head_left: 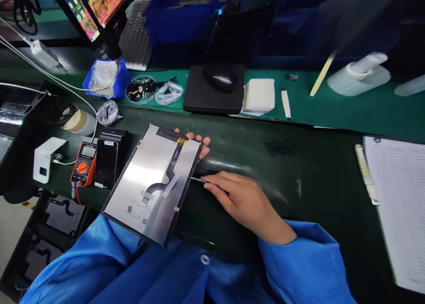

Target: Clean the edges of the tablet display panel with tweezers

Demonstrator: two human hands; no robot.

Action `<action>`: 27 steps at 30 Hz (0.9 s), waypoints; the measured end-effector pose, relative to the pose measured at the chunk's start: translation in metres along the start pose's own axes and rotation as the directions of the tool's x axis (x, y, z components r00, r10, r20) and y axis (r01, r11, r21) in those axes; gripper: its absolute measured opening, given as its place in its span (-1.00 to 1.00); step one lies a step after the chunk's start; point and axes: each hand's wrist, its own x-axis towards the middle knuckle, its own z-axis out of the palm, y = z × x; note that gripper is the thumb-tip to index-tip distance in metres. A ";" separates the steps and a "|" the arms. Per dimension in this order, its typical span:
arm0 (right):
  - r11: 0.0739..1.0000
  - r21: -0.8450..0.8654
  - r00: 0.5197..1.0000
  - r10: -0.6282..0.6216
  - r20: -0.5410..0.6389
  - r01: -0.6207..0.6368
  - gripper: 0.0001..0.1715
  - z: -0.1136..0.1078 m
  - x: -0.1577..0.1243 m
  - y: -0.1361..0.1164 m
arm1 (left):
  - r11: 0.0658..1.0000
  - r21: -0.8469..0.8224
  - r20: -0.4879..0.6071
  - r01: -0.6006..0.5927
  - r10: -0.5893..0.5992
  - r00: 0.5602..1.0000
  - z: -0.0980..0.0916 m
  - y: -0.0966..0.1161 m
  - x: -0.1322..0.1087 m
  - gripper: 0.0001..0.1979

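A tablet display panel, its silvery back facing up with a dark flex cable along it, is tilted above the bench in front of me. From beneath, my left hand supports it; only the fingertips curl past the far right edge, and the palm is hidden. My right hand pinches thin metal tweezers, whose tip reaches the panel's right edge. Whether the tip touches the edge or stops just short, I cannot tell.
Left of the panel are an orange multimeter and a black phone. Behind stand a blue bin, a dish of small parts, a mouse and a white wipe stack. Lined paper lies at right, a dispenser bottle farther back.
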 end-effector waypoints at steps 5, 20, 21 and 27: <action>0.996 0.057 0.997 0.073 -0.035 -0.071 -0.78 0.001 -0.001 -0.002 | 1.000 0.007 0.001 0.004 -0.004 1.000 0.001 -0.001 -0.003 -0.54; 1.000 0.014 1.000 -0.004 -0.017 0.004 -0.75 0.005 0.001 -0.002 | 0.999 -0.018 0.044 -0.050 0.051 0.998 0.001 -0.003 -0.004 -0.54; 1.000 -0.002 1.000 -0.019 -0.017 0.019 -0.73 0.005 0.001 -0.001 | 0.999 -0.021 0.031 -0.048 0.049 0.998 0.002 -0.003 -0.004 -0.53; 0.997 0.053 0.997 0.065 -0.039 -0.063 -0.75 0.006 0.000 -0.003 | 1.000 0.011 0.128 -0.027 0.025 0.991 -0.010 -0.003 -0.001 -0.55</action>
